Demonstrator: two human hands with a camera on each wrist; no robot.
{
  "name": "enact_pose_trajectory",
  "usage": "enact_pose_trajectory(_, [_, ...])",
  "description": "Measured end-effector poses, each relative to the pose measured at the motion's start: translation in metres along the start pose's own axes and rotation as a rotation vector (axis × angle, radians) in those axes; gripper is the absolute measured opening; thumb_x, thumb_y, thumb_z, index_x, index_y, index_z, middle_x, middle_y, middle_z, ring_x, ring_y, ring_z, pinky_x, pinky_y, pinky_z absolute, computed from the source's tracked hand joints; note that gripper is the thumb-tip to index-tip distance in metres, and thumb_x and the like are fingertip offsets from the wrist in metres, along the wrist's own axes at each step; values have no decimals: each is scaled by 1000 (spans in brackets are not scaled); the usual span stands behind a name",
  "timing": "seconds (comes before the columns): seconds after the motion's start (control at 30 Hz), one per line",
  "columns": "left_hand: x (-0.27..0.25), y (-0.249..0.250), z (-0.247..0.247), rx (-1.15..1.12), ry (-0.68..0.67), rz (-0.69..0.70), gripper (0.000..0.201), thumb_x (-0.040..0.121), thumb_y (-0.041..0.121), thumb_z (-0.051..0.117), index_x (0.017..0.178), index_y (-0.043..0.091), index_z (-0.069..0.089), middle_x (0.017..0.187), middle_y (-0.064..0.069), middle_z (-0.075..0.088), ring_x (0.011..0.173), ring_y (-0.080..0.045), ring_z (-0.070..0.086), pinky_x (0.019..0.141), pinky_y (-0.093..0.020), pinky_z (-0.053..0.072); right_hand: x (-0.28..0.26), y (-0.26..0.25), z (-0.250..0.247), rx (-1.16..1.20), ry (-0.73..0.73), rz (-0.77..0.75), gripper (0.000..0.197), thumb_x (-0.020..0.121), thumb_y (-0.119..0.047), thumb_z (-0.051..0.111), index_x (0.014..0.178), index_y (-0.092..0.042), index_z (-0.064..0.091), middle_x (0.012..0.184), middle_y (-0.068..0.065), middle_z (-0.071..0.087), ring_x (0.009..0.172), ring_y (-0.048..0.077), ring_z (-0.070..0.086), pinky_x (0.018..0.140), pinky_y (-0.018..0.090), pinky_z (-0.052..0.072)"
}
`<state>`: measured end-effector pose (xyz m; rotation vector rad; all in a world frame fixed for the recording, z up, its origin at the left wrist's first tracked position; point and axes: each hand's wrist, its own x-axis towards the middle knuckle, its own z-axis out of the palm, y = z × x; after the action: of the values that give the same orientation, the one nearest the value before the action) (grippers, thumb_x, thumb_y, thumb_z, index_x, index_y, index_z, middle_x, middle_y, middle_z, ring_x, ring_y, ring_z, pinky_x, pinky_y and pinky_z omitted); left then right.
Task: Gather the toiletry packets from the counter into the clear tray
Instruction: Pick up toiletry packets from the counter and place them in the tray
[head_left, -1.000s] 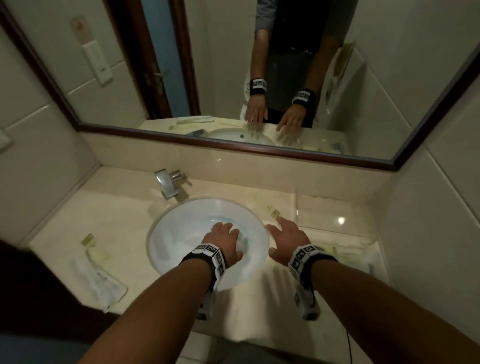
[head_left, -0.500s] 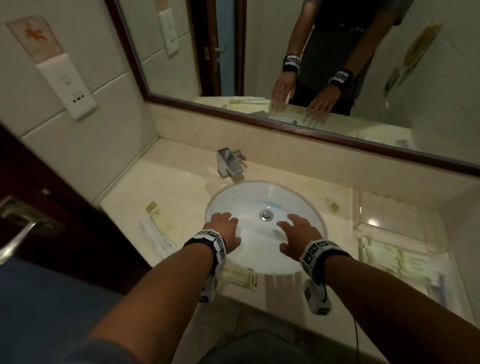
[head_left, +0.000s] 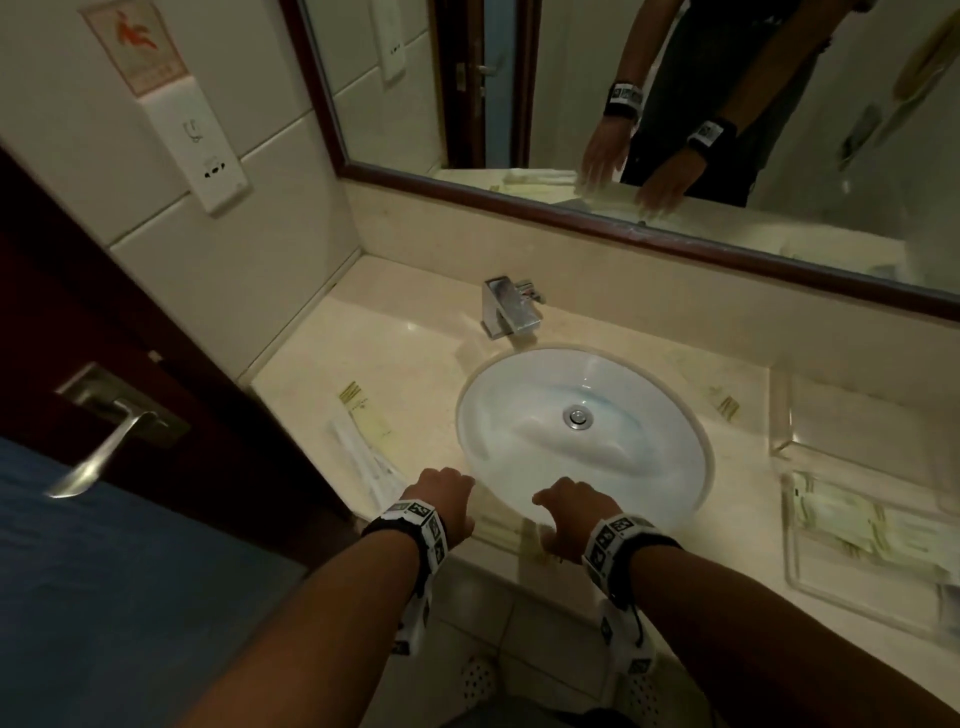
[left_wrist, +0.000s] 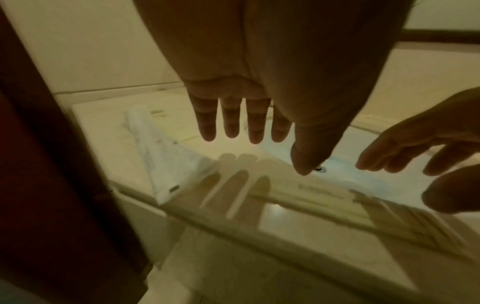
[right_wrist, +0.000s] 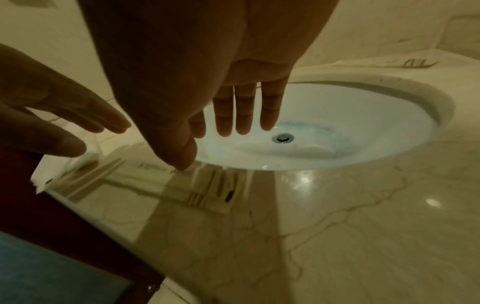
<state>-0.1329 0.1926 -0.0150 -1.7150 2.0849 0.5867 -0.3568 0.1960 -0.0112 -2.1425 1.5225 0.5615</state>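
Observation:
My left hand (head_left: 448, 499) and right hand (head_left: 566, 514) hover side by side over the counter's front edge, both empty. Their fingers (left_wrist: 231, 123) (right_wrist: 245, 111) are straight. Beneath them lies a long cream packet (left_wrist: 311, 195) (right_wrist: 207, 189), partly hidden in the head view; my right thumb tip is close above it. Left of the sink lie a cream packet (head_left: 366, 418) and white wrapped packets (head_left: 363, 462) (left_wrist: 161, 160). A small packet (head_left: 724, 406) lies right of the sink. The clear tray (head_left: 792, 566) at the right holds several packets (head_left: 862, 530).
The white sink (head_left: 675, 499) fills the counter's middle, with a chrome tap (head_left: 506, 306) behind it. An empty clear holder (head_left: 852, 421) stands behind the tray. A dark door with a lever handle (head_left: 104, 441) crowds the left edge. A mirror (head_left: 675, 104) runs above.
Both hands have drawn back from over the sink bowl to its front rim, above the long packet. The head view has swung left, bringing the door and left-side packets into view.

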Motion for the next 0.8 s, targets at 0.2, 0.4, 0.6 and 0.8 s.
enact_pose_trajectory(0.2, [-12,-10,29,35,-55,-1,43,94,29,50,136,23,43,137,-7,46,123,-31,46,98,-46,46,11,-31,24,-15,10,-10,51,89,-39,58,137,-28,46,130,6,47,118,29,51,94,42,49])
enact_pose_trajectory(0.4, [-10,-3,38,31,-50,27,42,92,19,49,134,23,44,133,-8,46,121,-31,45,96,-47,47,16,-33,35,-32,74,35,41,91,-33,58,130,-24,48,124,6,48,112,28,52,91,42,47])
enact_pose_trajectory(0.6, [-4,6,36,7,-21,48,42,89,14,52,129,23,44,133,-8,42,120,-32,43,94,-46,46,15,-31,37,52,43,94,41,89,-34,63,124,-18,48,121,6,51,112,29,54,88,42,49])
enact_pose_trajectory(0.8, [0,11,26,-8,3,64,52,91,15,53,141,24,40,143,-5,37,128,-30,39,102,-46,45,5,-19,31,99,-4,46,26,94,-26,50,119,-20,45,106,4,63,93,26,62,77,37,50])
